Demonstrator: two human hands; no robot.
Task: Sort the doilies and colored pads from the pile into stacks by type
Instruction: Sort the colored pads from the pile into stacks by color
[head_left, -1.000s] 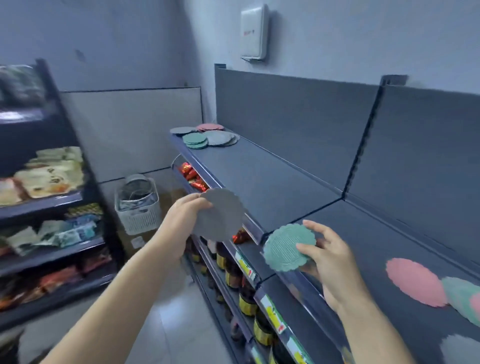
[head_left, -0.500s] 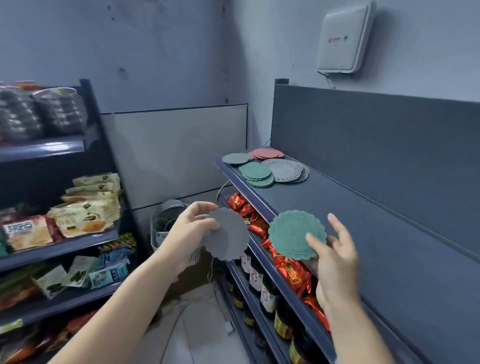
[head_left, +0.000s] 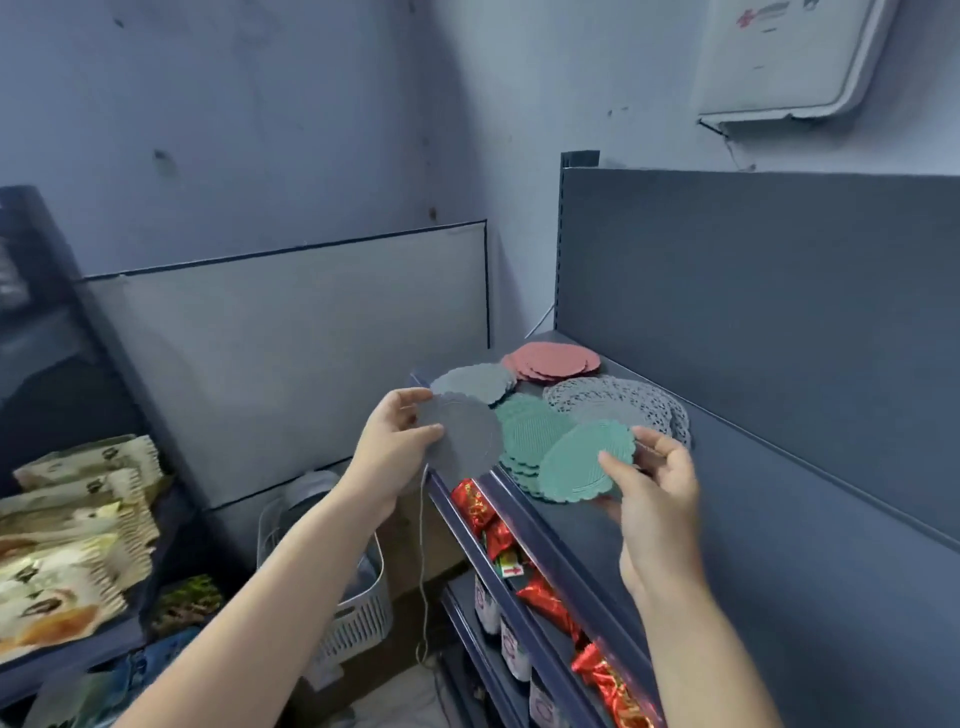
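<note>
Pads and doilies are seen in four stacks at the far end of the top shelf (head_left: 753, 519). A pink stack (head_left: 553, 361) is placed nearest to the back corner, a grey stack (head_left: 472, 382) is at the front edge, a green stack (head_left: 524, 434) is nearer to the person, and the lace doilies (head_left: 621, 402) are spread beside it, toward the back panel. A grey pad (head_left: 465, 441) is held by the left hand (head_left: 395, 447): its left edge is pinched between the thumb and the curled fingers, and it is held in the air just in front of the shelf edge, beside the green stack. A green pad (head_left: 584, 462) is held by the right hand (head_left: 657, 488), with the thumb pressed on its upper face and the other fingers loosely spread behind it. This pad is tilted and is seen over the near side of the green stack; whether it touches the stack cannot be told. Red packets (head_left: 475, 506) are seen under the top shelf, a white basket (head_left: 358, 623) lower down, and snack bags (head_left: 67, 561) at the far left.
</note>
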